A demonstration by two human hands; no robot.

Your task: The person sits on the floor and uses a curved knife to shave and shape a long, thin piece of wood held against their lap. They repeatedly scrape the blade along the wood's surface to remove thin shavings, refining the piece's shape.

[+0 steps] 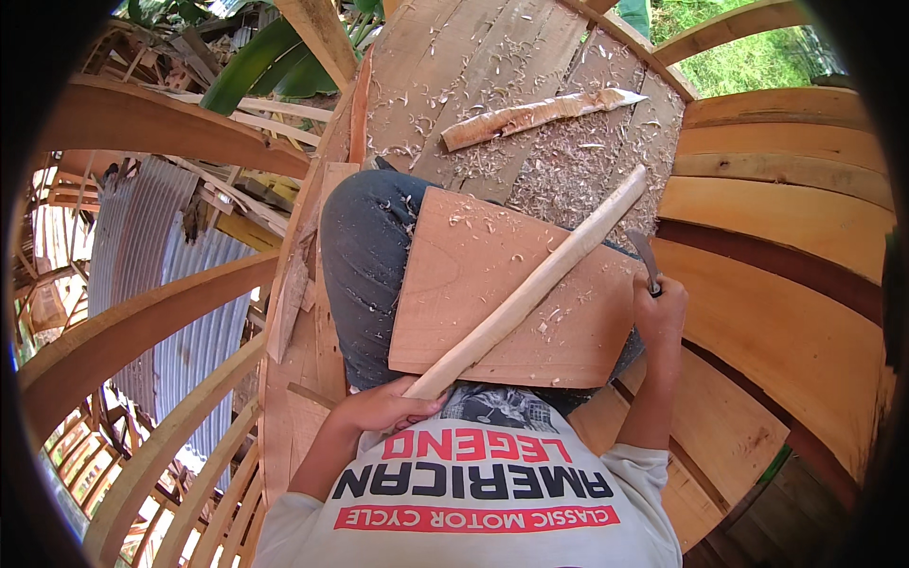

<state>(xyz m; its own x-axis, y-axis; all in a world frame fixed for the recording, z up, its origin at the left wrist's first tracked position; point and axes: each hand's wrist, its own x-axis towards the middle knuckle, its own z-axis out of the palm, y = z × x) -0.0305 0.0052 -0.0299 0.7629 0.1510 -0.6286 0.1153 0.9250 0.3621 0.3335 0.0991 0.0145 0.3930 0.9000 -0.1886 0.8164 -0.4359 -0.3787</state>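
A long pale whittled stick [540, 282] slants across a flat wooden board [445, 284] on my lap. My left hand [390, 407] is closed round the stick's lower end, close to my shirt. At the board's right edge my right hand [660, 308] grips a knife by its dark handle. The knife's curved blade [643, 252] points up and away from me, apart from the stick. Small shavings lie on the board and on my dark trousers [365, 270].
Ahead on the plank floor [426, 57] lies a rough, partly barked piece of wood [535, 118] among many curled shavings. Curved wooden ribs [142, 312] rise on the left, with corrugated metal sheets [204, 331] beyond. Overlapping planks [767, 303] form a wall on the right.
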